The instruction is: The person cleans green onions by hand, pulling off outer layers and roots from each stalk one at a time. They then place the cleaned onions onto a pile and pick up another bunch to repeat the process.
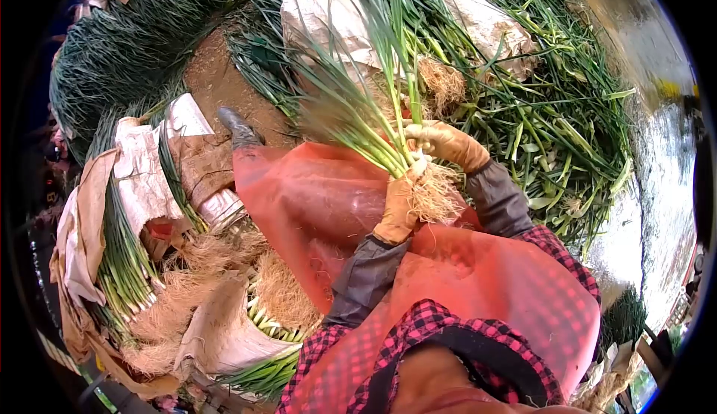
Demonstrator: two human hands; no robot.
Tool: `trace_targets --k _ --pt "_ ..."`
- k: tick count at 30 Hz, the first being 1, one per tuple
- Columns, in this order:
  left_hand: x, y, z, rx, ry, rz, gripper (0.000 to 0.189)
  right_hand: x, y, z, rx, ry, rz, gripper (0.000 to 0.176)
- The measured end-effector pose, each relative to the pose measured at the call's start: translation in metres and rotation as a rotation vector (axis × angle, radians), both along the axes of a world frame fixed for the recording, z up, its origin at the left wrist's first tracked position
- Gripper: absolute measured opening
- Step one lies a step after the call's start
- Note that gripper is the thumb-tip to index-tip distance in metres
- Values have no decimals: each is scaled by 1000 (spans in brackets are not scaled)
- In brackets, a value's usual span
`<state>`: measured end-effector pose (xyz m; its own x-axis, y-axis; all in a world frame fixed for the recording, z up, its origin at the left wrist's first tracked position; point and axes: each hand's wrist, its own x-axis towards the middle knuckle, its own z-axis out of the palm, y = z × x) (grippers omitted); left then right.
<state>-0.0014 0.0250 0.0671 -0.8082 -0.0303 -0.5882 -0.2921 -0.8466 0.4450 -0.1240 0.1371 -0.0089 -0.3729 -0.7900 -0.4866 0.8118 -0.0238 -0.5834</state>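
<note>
A bunch of green onions (377, 145) stands slanted over my lap, pale roots (435, 194) toward me and green leaves fanning away. My left hand (399, 206), in a tan glove, is closed around the bunch near its root end. Just above the roots, my right hand (452, 145), gloved too, has its fingers curled on a stalk at the right side of the bunch; its fingertips are partly hidden. A translucent red apron (321, 197) covers my legs beneath both hands. Some leaves on the left of the bunch are blurred.
Loose green leaves (553, 130) are heaped at the right, beside a wet, shiny floor (661, 190). More onions with pale wrappings (325, 14) lie ahead. Wrapped bundles with bushy roots (287, 294) sit at my left. A large leafy stack (119, 70) stands far left, near a boot (239, 126).
</note>
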Motion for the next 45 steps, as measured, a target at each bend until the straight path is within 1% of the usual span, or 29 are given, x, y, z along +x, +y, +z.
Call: trace_targets --k 1,4,5,8,10,12,14,15,17,19,20,21,22,23,24,26,27,28,30,32,34,36,37,38,40,41,42,44,45 --pt "5 -4 -9 20 -19 -27 18 5 -4 -4 -272 -141 -181 37" --pt "10 -6 -36 46 -20 42 18 12 -21 -22 -58 12 -429 27" --pt "8 -5 -30 17 -24 58 15 14 -6 6 300 438 -130 24" --pt "6 -6 -21 93 -105 78 12 50 15 37 349 839 -106 24" --pt "7 -11 -25 57 -83 7 9 59 55 75 315 528 -175 25" --pt "8 -13 -34 162 -126 -7 10 44 112 106 574 442 -232 34" --pt "9 -21 -39 339 -39 54 15 37 195 27 920 829 -632 43" --pt "13 -31 -28 364 7 27 15 33 192 13 918 841 -645 43" --pt "21 -57 5 458 171 -2 16 21 188 -2 1791 1619 -406 48" --pt "32 -89 26 610 495 39 17 4 117 -2 898 1044 -502 37" --pt "31 -98 33 663 637 38 17 -2 74 7 677 773 -434 32" --pt "27 -102 39 645 687 43 18 -14 37 -8 787 710 -273 29" --pt "21 -101 42 569 677 58 18 -27 13 -66 815 1007 -220 32" --pt "15 -99 40 427 616 69 18 -41 -14 -83 951 912 -63 36" --pt "11 -90 33 207 495 65 19 -49 -31 -94 1076 1024 0 38" --pt "9 -80 8 -413 298 -41 20 -59 -44 -83 1164 1035 -42 37" --pt "7 -71 0 -452 229 -52 20 -58 -42 -68 923 934 -170 34" --pt "5 -60 -10 -392 151 -43 21 -51 -34 -45 686 819 -265 32" --pt "-1 -34 -11 92 40 74 23 -34 -17 11 181 547 -208 28" --pt "-2 -22 -5 294 -50 -134 24 -15 -11 55 48 255 -127 27" --pt "-8 -8 -8 381 -91 -73 22 -10 -10 25 136 90 -104 26" --pt "-1 -8 -34 363 -106 -205 20 -5 -5 20 311 414 -44 26" --pt "2 -1 -47 153 -125 -201 18 5 -9 12 343 633 -171 24" --pt "3 -3 -43 152 -134 -212 18 12 -6 12 641 836 -149 22" --pt "4 -3 -40 130 -186 -153 18 27 14 13 843 1207 -16 21" --pt "3 2 -55 68 -159 -77 20 43 16 47 825 1401 -105 20" --pt "-1 4 -50 93 -138 -96 21 49 26 45 684 1390 -214 20" --pt "-6 3 -17 90 47 -281 25 39 42 99 500 460 -346 18" --pt "-7 12 -31 -127 101 -360 25 34 49 90 546 580 -367 18"
